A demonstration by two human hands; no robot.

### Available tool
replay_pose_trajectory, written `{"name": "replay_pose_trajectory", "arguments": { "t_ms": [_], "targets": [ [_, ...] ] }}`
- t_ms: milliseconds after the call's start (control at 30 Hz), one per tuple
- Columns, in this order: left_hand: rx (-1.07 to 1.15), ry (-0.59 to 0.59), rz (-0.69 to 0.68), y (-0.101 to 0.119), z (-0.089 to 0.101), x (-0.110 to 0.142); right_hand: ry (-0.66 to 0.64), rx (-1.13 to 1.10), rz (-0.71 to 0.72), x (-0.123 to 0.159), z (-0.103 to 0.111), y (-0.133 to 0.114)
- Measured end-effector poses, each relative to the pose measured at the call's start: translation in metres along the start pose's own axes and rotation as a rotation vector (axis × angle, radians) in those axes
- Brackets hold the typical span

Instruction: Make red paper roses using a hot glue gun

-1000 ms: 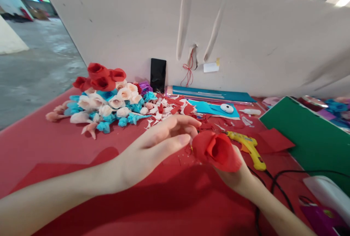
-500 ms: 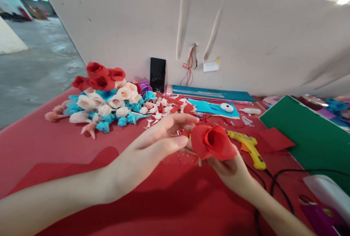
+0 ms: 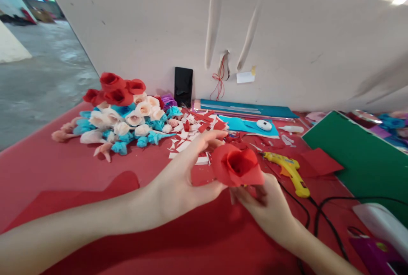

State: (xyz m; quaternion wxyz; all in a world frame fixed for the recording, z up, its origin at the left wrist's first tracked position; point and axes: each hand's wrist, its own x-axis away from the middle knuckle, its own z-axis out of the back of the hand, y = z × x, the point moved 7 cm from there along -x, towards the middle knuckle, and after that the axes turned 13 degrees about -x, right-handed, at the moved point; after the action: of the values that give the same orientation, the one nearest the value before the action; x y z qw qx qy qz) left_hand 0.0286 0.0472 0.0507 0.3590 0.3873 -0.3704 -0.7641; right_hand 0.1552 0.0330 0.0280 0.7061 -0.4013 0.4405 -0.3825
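Observation:
A red paper rose with a rolled, open centre faces me in the middle of the view. From below and to the right, my right hand is closed around its base; the grip itself is partly hidden under the petals. My left hand is cupped at the rose's left side, thumb and fingers apart. Its thumb tip reaches the lower petal edge and its fingertips sit by the upper edge; whether they press on the paper I cannot tell. A yellow glue gun lies just right of the rose.
A pile of finished paper flowers is at the left. Paper scraps lie behind my hands. A phone leans on the white panel. At right are a green board, a black cable and red paper.
The rose has moved slightly left and turned a little. My left thumb has dropped from its upper left side to the lower petal edge, with the hand spreading wider. My right hand follows the rose.

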Motion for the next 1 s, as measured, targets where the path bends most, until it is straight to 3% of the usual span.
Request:
{"name": "replay_pose_trajectory", "arguments": {
  "t_ms": [333,1000],
  "targets": [
    [-0.164,-0.008,0.021,0.004,0.004,0.002,0.026,0.062,0.021,0.0,-0.002,-0.008],
    [-0.168,0.079,-0.053,0.013,0.01,0.001,0.013,-0.004,0.04,0.001,0.004,-0.002]
  ]
}}
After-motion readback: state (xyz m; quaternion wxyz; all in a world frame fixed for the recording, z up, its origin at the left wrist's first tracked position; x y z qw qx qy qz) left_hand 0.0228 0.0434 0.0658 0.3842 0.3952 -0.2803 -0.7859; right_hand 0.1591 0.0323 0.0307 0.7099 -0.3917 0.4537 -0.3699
